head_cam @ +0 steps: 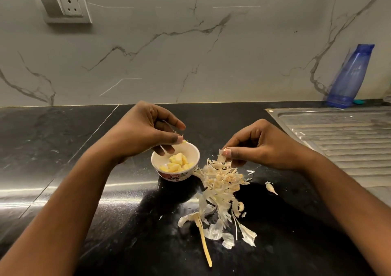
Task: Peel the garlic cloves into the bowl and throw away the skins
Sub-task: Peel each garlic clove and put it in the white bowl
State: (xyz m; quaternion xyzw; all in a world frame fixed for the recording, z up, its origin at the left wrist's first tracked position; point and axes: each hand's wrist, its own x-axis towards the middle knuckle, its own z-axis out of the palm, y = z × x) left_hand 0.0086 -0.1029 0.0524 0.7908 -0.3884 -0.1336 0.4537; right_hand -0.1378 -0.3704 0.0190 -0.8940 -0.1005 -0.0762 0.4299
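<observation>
Left hand (148, 132): we find it pinching a peeled clove (184, 141), just above the bowl (194, 153);
Right hand (262, 146): we find it pinching a skin scrap (221, 151); skin pile (222, 180) directly beneath it

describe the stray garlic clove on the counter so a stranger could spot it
Start at the steel drainboard on the right and move left onto the black counter. Just right of the pile of skins, nearer the camera than the right hand, lies one clove. Unlike the flat papery scraps, it is plump, white-skinned and alone.
</observation>
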